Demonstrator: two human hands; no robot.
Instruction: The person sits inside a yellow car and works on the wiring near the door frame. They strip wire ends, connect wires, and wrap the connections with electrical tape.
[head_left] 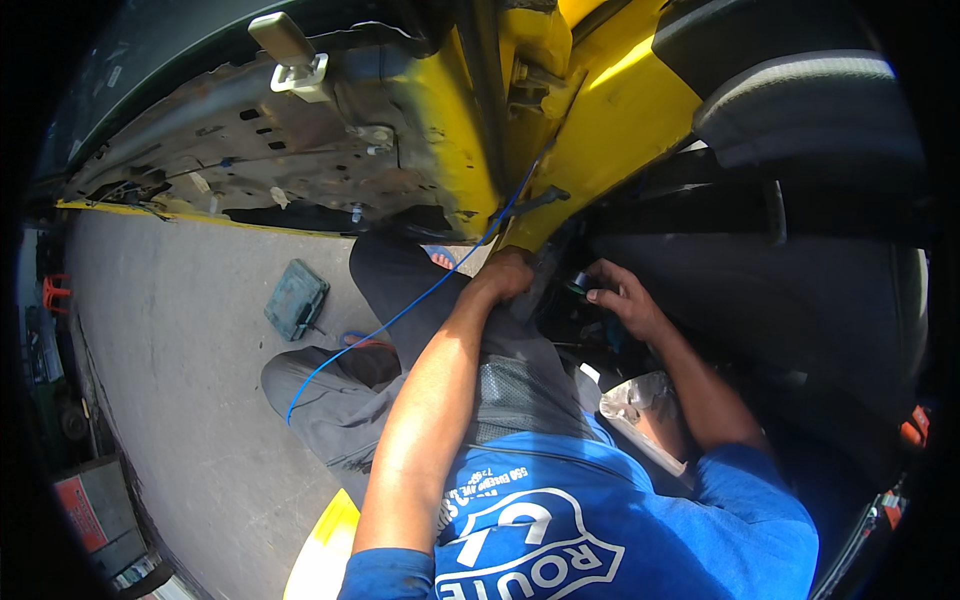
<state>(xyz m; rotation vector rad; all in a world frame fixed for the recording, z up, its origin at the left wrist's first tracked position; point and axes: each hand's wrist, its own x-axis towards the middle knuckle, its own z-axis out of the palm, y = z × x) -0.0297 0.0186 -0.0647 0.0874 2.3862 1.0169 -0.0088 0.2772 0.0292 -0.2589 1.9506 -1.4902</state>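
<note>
The left hand (pixel 507 275) presses closed against the base of the yellow painted metal door pillar (pixel 610 120), where a thin blue wire (pixel 400 315) runs down past it toward the grey concrete floor (pixel 170 330). The right hand (pixel 622 297) pinches a small dark round part (pixel 579 283) in its fingertips, just beside the pillar, low in the shadowed footwell. A flat teal case (pixel 296 298) lies on the floor, well apart.

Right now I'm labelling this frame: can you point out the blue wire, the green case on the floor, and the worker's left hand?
blue wire (pixel 400 315), head view, mid-run over the dark trouser leg.
green case (pixel 295 298), head view, middle of its lid.
left hand (pixel 503 275), head view, back of the hand.
</note>
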